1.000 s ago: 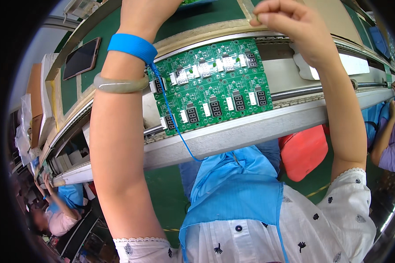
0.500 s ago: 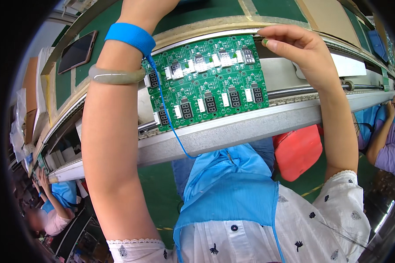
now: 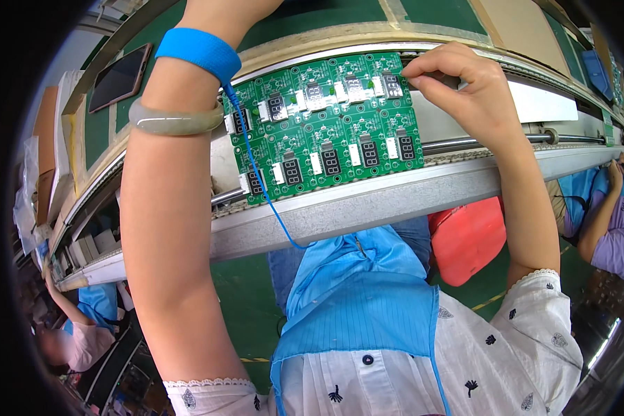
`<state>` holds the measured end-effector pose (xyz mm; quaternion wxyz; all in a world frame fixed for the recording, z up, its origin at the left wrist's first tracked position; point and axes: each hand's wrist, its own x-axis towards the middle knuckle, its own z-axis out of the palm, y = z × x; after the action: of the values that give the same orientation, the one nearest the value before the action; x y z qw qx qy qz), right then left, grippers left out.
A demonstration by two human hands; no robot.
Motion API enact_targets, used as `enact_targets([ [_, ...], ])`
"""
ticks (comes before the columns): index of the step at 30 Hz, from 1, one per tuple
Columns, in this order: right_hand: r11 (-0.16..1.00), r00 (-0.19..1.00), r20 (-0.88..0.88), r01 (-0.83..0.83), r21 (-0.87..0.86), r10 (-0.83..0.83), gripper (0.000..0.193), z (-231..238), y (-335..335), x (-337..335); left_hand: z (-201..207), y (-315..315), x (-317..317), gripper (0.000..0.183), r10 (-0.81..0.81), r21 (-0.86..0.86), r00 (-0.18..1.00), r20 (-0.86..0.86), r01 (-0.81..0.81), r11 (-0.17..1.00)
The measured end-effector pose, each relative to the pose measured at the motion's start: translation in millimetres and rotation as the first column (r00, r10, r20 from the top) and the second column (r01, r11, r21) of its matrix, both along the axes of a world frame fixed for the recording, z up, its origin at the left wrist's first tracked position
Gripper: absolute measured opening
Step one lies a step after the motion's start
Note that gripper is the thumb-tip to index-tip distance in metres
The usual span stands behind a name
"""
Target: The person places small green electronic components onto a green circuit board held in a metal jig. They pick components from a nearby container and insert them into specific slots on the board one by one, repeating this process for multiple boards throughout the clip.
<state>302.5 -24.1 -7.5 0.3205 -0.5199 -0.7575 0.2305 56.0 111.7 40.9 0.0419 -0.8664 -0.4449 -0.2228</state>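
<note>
Head view: one green panel, ten boards.

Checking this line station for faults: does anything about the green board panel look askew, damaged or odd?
Nothing stands out. The green board panel lies flat across the conveyor rails, unbroken, its small displays in even rows. The right hand pinches its far right corner; the left hand is out of view past the top edge.

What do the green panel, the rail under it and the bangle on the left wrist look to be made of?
Green panel: rigid circuit-board laminate, glossy green coat, small displays mounted.
Rail: metal, probably aluminium, with a dull silver brushed face.
Bangle: smooth, pale, translucent, like jade or glass; cannot tell which.
</note>
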Motion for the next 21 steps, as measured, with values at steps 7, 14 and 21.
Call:
enact_targets([
  [7, 0.998, 0.996, 0.086, -0.008, 0.060, 0.003, 0.015, 0, 0, 1, -8, 10, 2, 0.012, -0.029, 0.025, 0.992, 0.121, 0.026, 0.999],
  [14, 0.999, 0.999, 0.051, 0.011, 0.041, -0.013, 0.015, -1, -1, -5, 1, 4, -2, 0.016, -0.099, 0.049, 0.959, 0.267, 0.089, 0.995],
  [21, 0.995, 0.988, 0.149, 0.027, 0.098, -0.041, 0.017, 31, 36, -5, 22, 5, -22, 0.018, 0.262, -0.611, 0.763, 0.591, 0.211, 0.763],
])
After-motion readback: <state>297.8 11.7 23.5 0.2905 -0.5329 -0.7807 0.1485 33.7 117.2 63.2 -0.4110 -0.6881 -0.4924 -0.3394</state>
